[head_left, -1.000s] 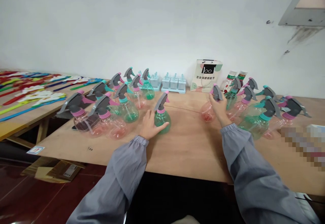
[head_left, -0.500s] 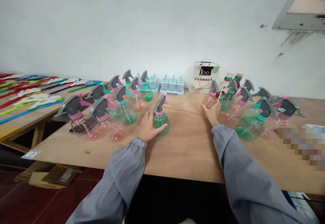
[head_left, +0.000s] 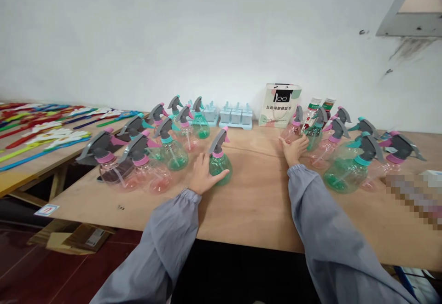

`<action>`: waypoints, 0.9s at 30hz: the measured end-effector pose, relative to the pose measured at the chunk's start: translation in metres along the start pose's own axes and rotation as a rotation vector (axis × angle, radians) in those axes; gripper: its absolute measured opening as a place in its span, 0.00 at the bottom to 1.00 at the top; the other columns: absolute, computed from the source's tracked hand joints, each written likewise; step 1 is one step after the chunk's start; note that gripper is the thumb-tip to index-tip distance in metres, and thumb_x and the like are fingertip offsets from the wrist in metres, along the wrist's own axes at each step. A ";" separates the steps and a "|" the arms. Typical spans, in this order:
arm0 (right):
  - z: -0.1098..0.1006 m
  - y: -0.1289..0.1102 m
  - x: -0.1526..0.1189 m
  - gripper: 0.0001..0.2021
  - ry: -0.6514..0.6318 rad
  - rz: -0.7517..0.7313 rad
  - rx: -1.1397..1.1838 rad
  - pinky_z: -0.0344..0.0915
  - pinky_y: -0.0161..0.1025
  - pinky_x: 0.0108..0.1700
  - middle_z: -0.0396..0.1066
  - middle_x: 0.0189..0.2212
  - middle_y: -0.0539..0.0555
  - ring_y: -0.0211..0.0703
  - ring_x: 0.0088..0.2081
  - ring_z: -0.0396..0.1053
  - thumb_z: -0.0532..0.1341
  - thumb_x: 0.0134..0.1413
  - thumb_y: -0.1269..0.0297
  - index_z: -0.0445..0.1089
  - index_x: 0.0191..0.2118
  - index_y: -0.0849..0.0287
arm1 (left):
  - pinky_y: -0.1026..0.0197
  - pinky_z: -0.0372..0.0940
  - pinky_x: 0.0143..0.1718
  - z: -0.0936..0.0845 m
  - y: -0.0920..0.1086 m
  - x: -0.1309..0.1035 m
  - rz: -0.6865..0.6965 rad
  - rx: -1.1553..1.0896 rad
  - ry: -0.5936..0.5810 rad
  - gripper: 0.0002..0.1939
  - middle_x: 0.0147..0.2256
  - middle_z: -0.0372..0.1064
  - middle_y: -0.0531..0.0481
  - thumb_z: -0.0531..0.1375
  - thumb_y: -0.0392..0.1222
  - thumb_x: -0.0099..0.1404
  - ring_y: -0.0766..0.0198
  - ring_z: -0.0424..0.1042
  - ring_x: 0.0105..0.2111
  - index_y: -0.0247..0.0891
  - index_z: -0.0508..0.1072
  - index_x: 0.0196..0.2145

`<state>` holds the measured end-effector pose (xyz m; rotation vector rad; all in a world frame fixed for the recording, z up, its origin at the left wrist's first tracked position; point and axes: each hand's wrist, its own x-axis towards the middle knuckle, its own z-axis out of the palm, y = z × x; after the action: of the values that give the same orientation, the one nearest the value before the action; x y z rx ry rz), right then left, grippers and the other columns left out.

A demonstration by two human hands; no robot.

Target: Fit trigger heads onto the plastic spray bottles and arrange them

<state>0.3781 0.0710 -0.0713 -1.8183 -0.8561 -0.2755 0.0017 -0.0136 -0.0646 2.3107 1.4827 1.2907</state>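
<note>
My left hand (head_left: 204, 175) is closed around the lower body of a green spray bottle (head_left: 221, 175), with its thumb across the front. That bottle stands upright on the wooden table and has a pink collar and a grey-and-pink trigger head. Farther back on the right, my right hand (head_left: 296, 150) curls against a pink spray bottle (head_left: 289, 134); the hand partly hides it. Close behind the right fingertips stands another green spray bottle (head_left: 315, 136). Several pink and green spray bottles are grouped on the left (head_left: 176, 157) and on the right (head_left: 345, 175).
Along the wall stand pale blue popsicle molds (head_left: 235, 117), a paper bag (head_left: 280, 106) and two upright printed packages (head_left: 312, 111). A second table (head_left: 65, 159) at left holds colourful strips with white hand shapes. Cardboard (head_left: 83, 237) lies below the wooden table (head_left: 248, 212).
The view has shifted slightly. My right hand and the pink spray bottle have edged a little to the right, closer to the green one. My left hand keeps its hold.
</note>
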 end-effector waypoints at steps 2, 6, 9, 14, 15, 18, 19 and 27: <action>-0.007 -0.006 -0.006 0.48 0.049 -0.036 0.066 0.52 0.66 0.62 0.52 0.62 0.78 0.70 0.64 0.51 0.66 0.48 0.42 0.47 0.64 0.69 | 0.39 0.61 0.58 0.000 -0.002 -0.001 -0.003 -0.006 -0.014 0.38 0.51 0.66 0.38 0.65 0.62 0.55 0.42 0.66 0.56 0.38 0.63 0.57; -0.030 -0.036 -0.028 0.35 -0.013 -0.337 0.320 0.53 0.63 0.64 0.57 0.59 0.70 0.61 0.62 0.56 0.58 0.57 0.45 0.53 0.62 0.63 | 0.42 0.58 0.61 -0.001 -0.002 -0.002 0.064 -0.050 -0.107 0.38 0.59 0.64 0.36 0.61 0.54 0.61 0.43 0.64 0.61 0.39 0.56 0.65; -0.051 -0.071 -0.061 0.27 -0.360 -0.592 0.546 0.57 0.59 0.63 0.64 0.55 0.64 0.56 0.58 0.63 0.55 0.61 0.46 0.60 0.59 0.57 | 0.43 0.58 0.61 -0.001 0.001 -0.003 0.110 -0.068 -0.191 0.40 0.61 0.63 0.36 0.60 0.51 0.62 0.43 0.63 0.62 0.39 0.52 0.67; -0.075 -0.122 -0.130 0.47 -0.860 -0.618 0.759 0.54 0.59 0.67 0.52 0.68 0.64 0.58 0.68 0.54 0.66 0.51 0.42 0.44 0.70 0.50 | 0.41 0.54 0.61 0.010 0.016 -0.008 0.127 -0.045 -0.231 0.40 0.61 0.64 0.35 0.57 0.56 0.67 0.44 0.64 0.61 0.39 0.47 0.69; -0.077 -0.128 -0.140 0.48 -0.881 -0.578 0.778 0.55 0.59 0.67 0.50 0.69 0.64 0.57 0.69 0.53 0.66 0.51 0.42 0.41 0.71 0.50 | 0.41 0.54 0.61 0.012 0.019 -0.009 0.153 -0.026 -0.245 0.41 0.62 0.63 0.34 0.57 0.58 0.67 0.45 0.64 0.61 0.40 0.46 0.70; -0.077 -0.137 -0.149 0.45 -0.851 -0.470 0.813 0.59 0.56 0.66 0.51 0.68 0.64 0.55 0.67 0.56 0.65 0.55 0.47 0.42 0.71 0.51 | 0.42 0.53 0.60 0.015 0.025 -0.010 0.249 0.041 -0.310 0.44 0.65 0.58 0.32 0.57 0.64 0.65 0.45 0.61 0.63 0.41 0.46 0.70; -0.075 -0.138 -0.148 0.42 -0.837 -0.442 0.822 0.61 0.55 0.64 0.52 0.67 0.64 0.54 0.66 0.58 0.64 0.55 0.48 0.44 0.70 0.51 | 0.42 0.53 0.60 0.015 0.026 -0.010 0.268 0.055 -0.325 0.44 0.65 0.58 0.32 0.56 0.65 0.66 0.46 0.61 0.63 0.42 0.47 0.70; -0.063 -0.133 -0.133 0.27 -0.895 -0.321 0.827 0.70 0.47 0.52 0.68 0.52 0.58 0.48 0.50 0.69 0.62 0.52 0.59 0.62 0.58 0.52 | 0.45 0.58 0.58 0.001 0.022 -0.012 0.371 0.049 -0.139 0.35 0.59 0.67 0.36 0.56 0.57 0.69 0.49 0.66 0.59 0.43 0.53 0.68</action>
<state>0.2073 -0.0171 -0.0229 -0.9574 -1.5816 0.6724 0.0161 -0.0341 -0.0609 2.7389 1.0903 1.1443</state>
